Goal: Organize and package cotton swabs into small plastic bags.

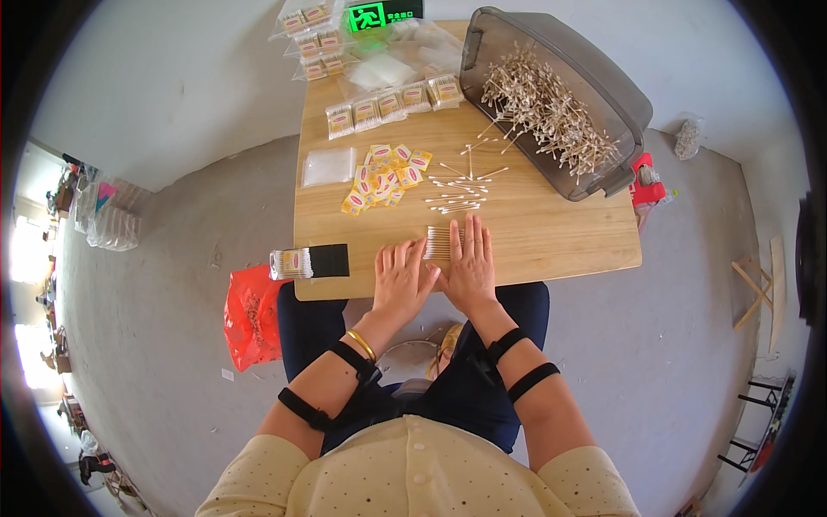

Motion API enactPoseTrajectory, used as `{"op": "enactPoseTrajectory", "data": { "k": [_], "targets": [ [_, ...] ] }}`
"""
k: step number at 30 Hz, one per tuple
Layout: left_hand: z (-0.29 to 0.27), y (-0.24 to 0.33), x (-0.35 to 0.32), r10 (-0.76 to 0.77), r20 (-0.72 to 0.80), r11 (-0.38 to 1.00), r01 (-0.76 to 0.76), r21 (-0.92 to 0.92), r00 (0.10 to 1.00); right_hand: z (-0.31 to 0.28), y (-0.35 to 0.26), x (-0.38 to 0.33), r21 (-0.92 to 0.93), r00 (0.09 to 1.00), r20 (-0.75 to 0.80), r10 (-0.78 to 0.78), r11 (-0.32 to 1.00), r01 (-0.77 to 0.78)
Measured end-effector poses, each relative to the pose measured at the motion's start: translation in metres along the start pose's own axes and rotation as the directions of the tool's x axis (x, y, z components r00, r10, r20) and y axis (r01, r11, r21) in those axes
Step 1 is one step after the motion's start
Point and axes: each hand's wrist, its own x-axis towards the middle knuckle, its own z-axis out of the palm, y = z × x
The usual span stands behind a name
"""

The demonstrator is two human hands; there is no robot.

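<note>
A row of cotton swabs (pixel 438 243) lies side by side near the table's front edge, between my two hands. My left hand (pixel 400 277) rests at its left side, fingers stretched out. My right hand (pixel 470 269) lies flat over its right part, fingers extended, hiding some of the swabs. The thumbs come close together below the row. Just beyond are loose cotton swabs (pixel 456 205), partly crossed over one another. Left of these is a scattered heap of yellow-and-white paper labels (pixel 386 179). A filled swab pack (pixel 291 264) sits at the front left, against a black rectangular piece (pixel 330 260).
A tilted grey bin (pixel 622 175) full of cotton swabs (pixel 547 112) occupies the table's far right. Clear plastic bags (pixel 328 167) lie left of the labels. Filled packs (pixel 389 107) line the back. A red bag (pixel 250 317) is beside my left leg.
</note>
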Motion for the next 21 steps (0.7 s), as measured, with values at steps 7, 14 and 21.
{"op": "enactPoseTrajectory", "data": {
  "k": [7, 14, 21],
  "targets": [
    [-0.001, -0.003, 0.006, 0.027, 0.031, 0.999, -0.027, 0.017, 0.999, -0.004, -0.001, 0.0, -0.046, 0.999, 0.033, -0.003, 0.999, 0.005],
    [0.001, -0.003, 0.005, 0.03, 0.007, 0.999, -0.03, 0.04, 1.0, -0.002, -0.001, 0.0, -0.061, 1.0, 0.029, -0.005, 0.998, 0.007],
    [-0.003, 0.0, 0.014, 0.019, 0.09, 0.997, -0.025, 0.076, 0.996, 0.001, 0.002, 0.0, -0.05, 1.0, -0.026, -0.014, 0.999, 0.013]
  ]
}}
